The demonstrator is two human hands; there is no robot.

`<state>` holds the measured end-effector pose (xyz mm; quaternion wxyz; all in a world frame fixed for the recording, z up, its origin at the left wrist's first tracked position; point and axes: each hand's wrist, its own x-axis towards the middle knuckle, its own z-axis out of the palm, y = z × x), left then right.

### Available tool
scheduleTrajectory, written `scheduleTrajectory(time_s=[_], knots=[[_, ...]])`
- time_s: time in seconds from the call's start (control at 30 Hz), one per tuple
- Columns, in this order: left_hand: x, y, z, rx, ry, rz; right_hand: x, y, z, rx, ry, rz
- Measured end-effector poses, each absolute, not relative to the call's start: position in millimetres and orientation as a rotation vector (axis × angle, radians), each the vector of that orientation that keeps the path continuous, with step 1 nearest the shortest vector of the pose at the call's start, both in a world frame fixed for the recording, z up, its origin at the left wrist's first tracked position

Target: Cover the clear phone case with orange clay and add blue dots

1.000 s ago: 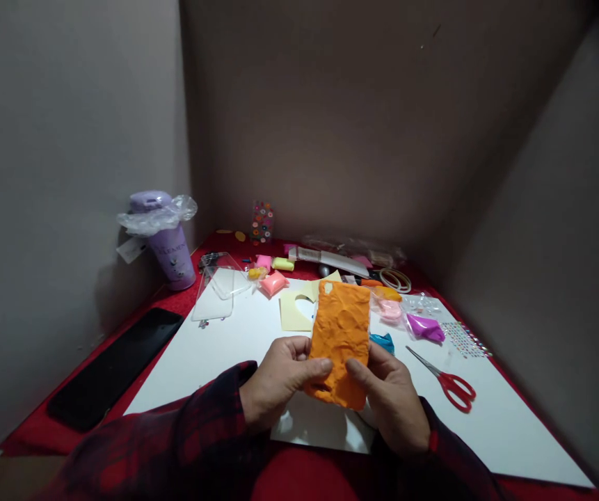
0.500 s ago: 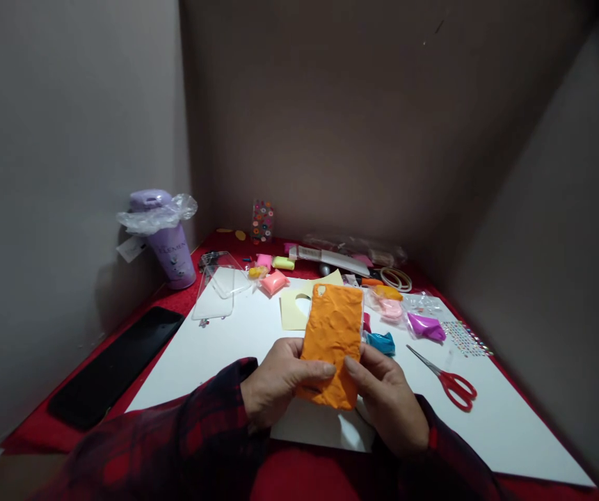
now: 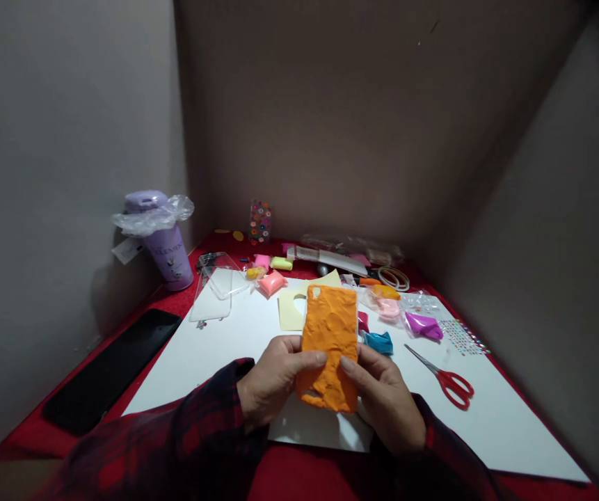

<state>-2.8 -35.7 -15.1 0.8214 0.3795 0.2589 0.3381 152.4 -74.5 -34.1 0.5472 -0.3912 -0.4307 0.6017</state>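
Observation:
An orange clay-covered phone case (image 3: 330, 320) is held upright between both hands, its surface uneven, with a small opening at the top left corner. My left hand (image 3: 277, 379) grips its left edge, the thumb lying on the clay. On the right edge, my right hand (image 3: 389, 395) holds it with the thumb pressed on the front. The fingers behind the case are mostly hidden. Just behind it lie yellow paper pieces (image 3: 289, 313) and a blue clay packet (image 3: 379, 342). Red-handled scissors (image 3: 453, 386) rest to the right on the white board (image 3: 174, 376).
A black phone (image 3: 114, 369) and a purple cup (image 3: 170, 257) stand at left. Clear cases (image 3: 213, 299) lie on the board's back left. Behind are a pink packet (image 3: 272, 282), a decorated case (image 3: 260, 221), a purple packet (image 3: 424, 325) and a gem sheet (image 3: 463, 337).
The left thumb has shifted slightly left on the clay, and the lower left of the case shows more. The whole view has moved slightly.

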Motion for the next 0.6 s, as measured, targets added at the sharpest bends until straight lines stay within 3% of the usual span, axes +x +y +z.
scheduleTrajectory(time_s=[0.6], knots=[[-2.9,-36.2,-14.3,0.852,0.511,0.791,144.7,-78.6,-27.2,-0.964,-1.024,1.453]])
